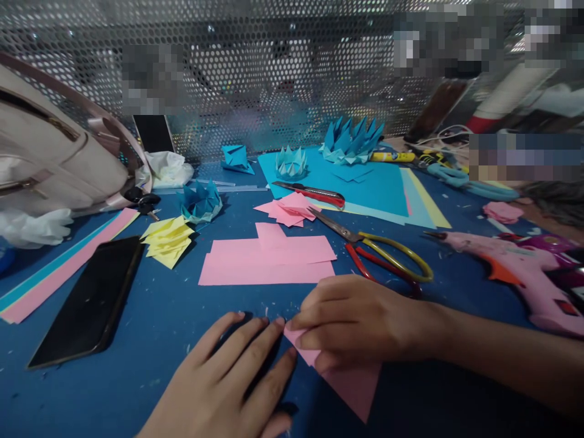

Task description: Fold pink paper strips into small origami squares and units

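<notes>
A piece of pink paper [353, 389], partly folded, lies on the blue table under my right hand [360, 322]. The fingers of that hand are pressed together on its upper left part and cover much of it. My left hand [241, 371] lies flat with its fingers spread, the tips close to the paper's left corner. Just beyond my hands are stacked pink paper strips [269, 261]. Scissors [369, 243] with red and yellow handles lie to the right of the strips. Behind them sits a pile of folded pink pieces [292, 210].
A black phone [91, 298], yellow folded pieces [168, 240] and long paper strips [73, 261] are at the left. Blue folded-paper rings [351, 143], a red cutter [310, 193] and coloured sheets [378, 188] lie at the back. A pink glue gun [511, 261] rests at the right.
</notes>
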`<state>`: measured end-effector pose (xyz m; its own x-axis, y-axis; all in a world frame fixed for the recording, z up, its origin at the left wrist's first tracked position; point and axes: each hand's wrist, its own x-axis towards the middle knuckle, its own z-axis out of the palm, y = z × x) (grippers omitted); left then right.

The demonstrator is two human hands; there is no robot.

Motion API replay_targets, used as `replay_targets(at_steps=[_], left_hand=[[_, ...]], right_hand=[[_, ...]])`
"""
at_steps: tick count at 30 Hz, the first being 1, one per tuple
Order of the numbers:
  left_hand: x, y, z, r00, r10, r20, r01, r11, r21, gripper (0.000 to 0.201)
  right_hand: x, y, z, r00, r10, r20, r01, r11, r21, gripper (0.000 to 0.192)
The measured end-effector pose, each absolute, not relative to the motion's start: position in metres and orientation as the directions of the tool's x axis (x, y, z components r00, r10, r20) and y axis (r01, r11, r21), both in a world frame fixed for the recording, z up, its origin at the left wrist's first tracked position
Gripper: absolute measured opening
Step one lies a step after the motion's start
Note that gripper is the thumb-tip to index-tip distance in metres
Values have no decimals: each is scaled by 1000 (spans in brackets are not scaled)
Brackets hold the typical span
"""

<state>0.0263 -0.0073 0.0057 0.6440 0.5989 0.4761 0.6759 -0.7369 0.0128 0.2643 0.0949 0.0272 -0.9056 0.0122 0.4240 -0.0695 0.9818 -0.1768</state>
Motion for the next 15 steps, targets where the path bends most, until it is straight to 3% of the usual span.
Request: replay_targets(at_steps=[11,15], left_hand=[[28,-13,10,662,528,533,618,-786,11,29],[29,-13,9,654,550,519,634,-773,20,31]], right_hand=[[266,94,31,-887,-21,461,-57,996,-64,21],[266,93,28,-887,-24,460,-57,997,-58,19]])
